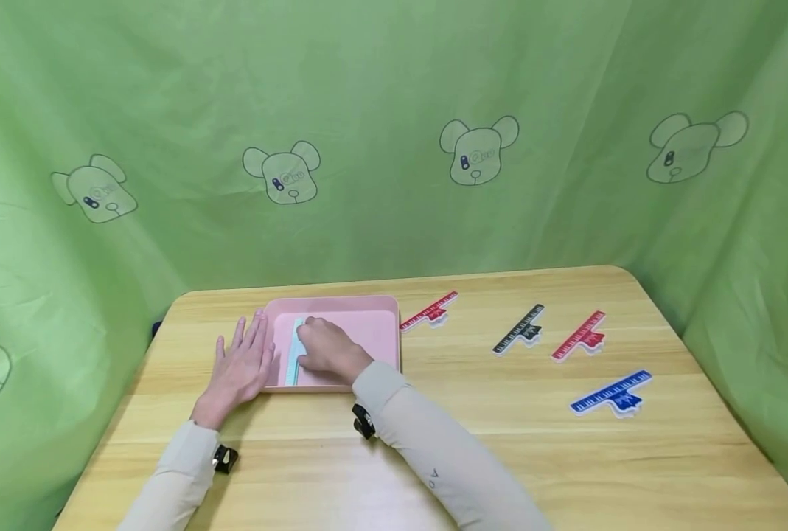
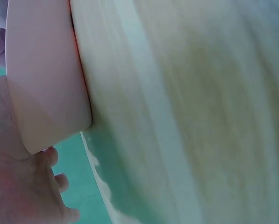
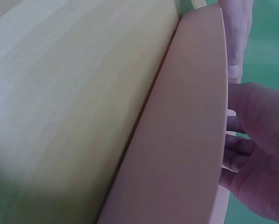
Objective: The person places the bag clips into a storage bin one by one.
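A pink tray (image 1: 374, 324) sits on the table, and a light-blue keyboard-patterned clip (image 1: 293, 354) lies in its left part. My right hand (image 1: 330, 346) reaches over the near wall with curled fingers and grips the clip at its right side; the fingers hide the clip's handle. In the right wrist view the tray wall (image 3: 176, 116) partly covers the fingers of the right hand (image 3: 261, 144). My left hand (image 1: 239, 369) rests against the tray's left side, its fingers straight. The left wrist view shows that hand (image 2: 22, 186) at the tray's corner (image 2: 50, 102).
Right of the tray lie a red clip (image 1: 430, 313) close to its wall, a black clip (image 1: 520, 330), a second red clip (image 1: 579, 338) and a blue clip (image 1: 611, 394). A green curtain (image 1: 380, 236) hangs behind the wooden table (image 1: 500, 442).
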A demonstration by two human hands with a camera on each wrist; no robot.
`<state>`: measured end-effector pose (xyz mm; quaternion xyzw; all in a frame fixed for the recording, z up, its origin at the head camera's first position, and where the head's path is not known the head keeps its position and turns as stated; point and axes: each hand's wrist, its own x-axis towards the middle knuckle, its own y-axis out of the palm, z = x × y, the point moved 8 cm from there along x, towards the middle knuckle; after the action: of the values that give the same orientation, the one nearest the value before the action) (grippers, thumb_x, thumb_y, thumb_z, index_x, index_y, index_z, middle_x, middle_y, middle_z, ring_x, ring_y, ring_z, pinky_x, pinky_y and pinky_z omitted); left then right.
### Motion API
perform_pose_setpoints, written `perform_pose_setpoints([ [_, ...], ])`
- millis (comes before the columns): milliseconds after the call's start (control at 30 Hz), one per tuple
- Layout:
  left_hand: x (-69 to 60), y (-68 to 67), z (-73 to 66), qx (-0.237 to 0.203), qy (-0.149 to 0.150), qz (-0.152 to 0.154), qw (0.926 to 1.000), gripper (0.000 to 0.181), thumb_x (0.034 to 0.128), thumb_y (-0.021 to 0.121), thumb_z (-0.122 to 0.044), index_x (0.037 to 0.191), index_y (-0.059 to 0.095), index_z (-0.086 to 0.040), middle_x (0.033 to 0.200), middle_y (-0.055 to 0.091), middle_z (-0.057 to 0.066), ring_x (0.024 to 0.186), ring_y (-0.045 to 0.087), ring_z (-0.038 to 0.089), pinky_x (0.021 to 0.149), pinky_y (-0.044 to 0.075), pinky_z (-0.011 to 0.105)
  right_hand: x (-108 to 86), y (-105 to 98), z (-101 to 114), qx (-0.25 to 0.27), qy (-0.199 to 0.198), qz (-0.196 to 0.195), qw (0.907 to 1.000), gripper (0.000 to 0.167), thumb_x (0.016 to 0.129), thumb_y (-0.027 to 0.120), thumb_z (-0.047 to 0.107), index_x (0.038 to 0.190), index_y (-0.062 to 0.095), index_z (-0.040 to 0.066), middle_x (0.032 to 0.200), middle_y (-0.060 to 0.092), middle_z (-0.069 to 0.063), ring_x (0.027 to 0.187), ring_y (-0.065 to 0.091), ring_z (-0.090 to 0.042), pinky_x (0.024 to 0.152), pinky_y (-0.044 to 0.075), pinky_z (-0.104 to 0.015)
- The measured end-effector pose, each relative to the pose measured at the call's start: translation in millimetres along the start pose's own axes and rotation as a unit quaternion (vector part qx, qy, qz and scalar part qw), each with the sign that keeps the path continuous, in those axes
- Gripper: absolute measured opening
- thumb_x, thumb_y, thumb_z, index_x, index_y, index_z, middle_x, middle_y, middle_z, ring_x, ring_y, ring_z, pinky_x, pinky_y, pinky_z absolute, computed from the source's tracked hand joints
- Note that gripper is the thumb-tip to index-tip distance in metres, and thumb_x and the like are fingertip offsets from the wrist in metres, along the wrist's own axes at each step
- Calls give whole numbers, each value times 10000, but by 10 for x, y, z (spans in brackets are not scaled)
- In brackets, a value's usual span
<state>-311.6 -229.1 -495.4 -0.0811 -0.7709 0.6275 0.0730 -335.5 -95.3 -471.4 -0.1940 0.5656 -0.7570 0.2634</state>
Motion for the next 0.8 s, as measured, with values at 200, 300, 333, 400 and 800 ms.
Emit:
perform_pose_setpoints([
  [200, -3, 3, 10, 0, -15, 16, 10000, 639, 1118, 239, -362, 1634, 99, -11, 1709, 66, 155, 1551, 56, 442, 1171, 21, 751, 47, 36, 28, -134, 114, 88, 9998, 245, 917, 785, 270, 1022, 705, 63, 966, 616, -53, 792, 573, -127, 746, 558, -226],
  [300, 2, 0, 7, -2, -16, -7, 10000, 641, 1117, 245, -362, 1633, 105, -9, 1710, 68, 152, 1552, 61, 438, 1171, 22, 750, 67, 37, 41, -247, 109, 140, 9995, 259, 924, 781, 288, 1038, 708, 66, 985, 625, -55, 807, 581, -129, 770, 563, -231],
  [333, 1, -2, 10, 5, -13, -6, 10000, 640, 1117, 247, -360, 1632, 105, -7, 1709, 69, 153, 1552, 63, 438, 1171, 24, 751, 76, 40, 50, -246, 104, 158, 9995, 263, 925, 780, 292, 1040, 706, 67, 990, 626, -56, 812, 582, -129, 776, 563, -232],
  [400, -1, -2, 15, -2, -15, 23, 10000, 638, 1118, 250, -353, 1633, 98, -8, 1708, 70, 154, 1552, 62, 437, 1172, 24, 750, 91, 46, 66, -226, 85, 182, 9995, 264, 926, 780, 293, 1040, 705, 67, 995, 629, -56, 818, 581, -129, 780, 562, -232],
  [800, 6, 17, 8, -42, -29, 22, 10000, 623, 1119, 249, -331, 1636, 99, -17, 1712, 60, 144, 1552, 63, 440, 1173, 27, 749, 124, 60, 102, -8, 76, 111, 9999, 303, 918, 792, 309, 1053, 696, 55, 975, 613, -53, 806, 568, -126, 745, 545, -218],
])
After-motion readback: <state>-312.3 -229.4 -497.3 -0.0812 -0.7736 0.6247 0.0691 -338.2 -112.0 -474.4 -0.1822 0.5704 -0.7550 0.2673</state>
